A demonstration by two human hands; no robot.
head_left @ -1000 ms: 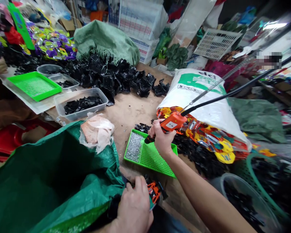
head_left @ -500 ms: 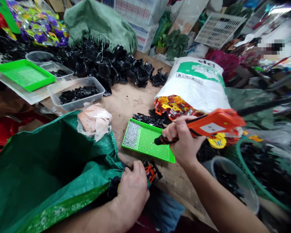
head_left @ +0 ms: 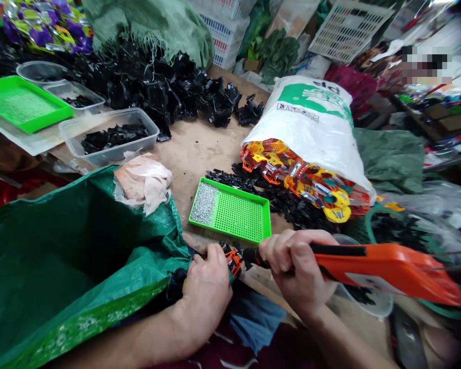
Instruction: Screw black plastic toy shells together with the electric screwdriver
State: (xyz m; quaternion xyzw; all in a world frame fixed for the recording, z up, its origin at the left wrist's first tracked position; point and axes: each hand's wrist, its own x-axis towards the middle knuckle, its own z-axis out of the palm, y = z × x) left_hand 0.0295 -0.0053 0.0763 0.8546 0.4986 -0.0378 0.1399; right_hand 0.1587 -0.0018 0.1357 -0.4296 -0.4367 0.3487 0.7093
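My left hand (head_left: 209,287) is closed around a small toy car (head_left: 233,260) with orange and black parts, held at the bench's near edge beside the green sack. Most of the car is hidden under my fingers. In my right hand (head_left: 301,266) is an orange and black electric screwdriver (head_left: 388,266), lying nearly level. Its black nose points left and meets the car's right end; whether the bit touches a screw cannot be made out. Just beyond both hands lies a bright green perforated tray (head_left: 242,214), with small silvery screws (head_left: 204,204) heaped at its left end.
A large open green sack (head_left: 80,246) fills the lower left. A white sack (head_left: 311,118) spills orange and yellow car bodies (head_left: 292,169) at right. Black plastic parts (head_left: 169,92) pile up behind. A clear tub (head_left: 111,146) of black pieces stands left.
My right hand has brought the electric screwdriver down from over the green tray to the toy car. My left hand keeps its hold on the car. The view has shifted slightly.
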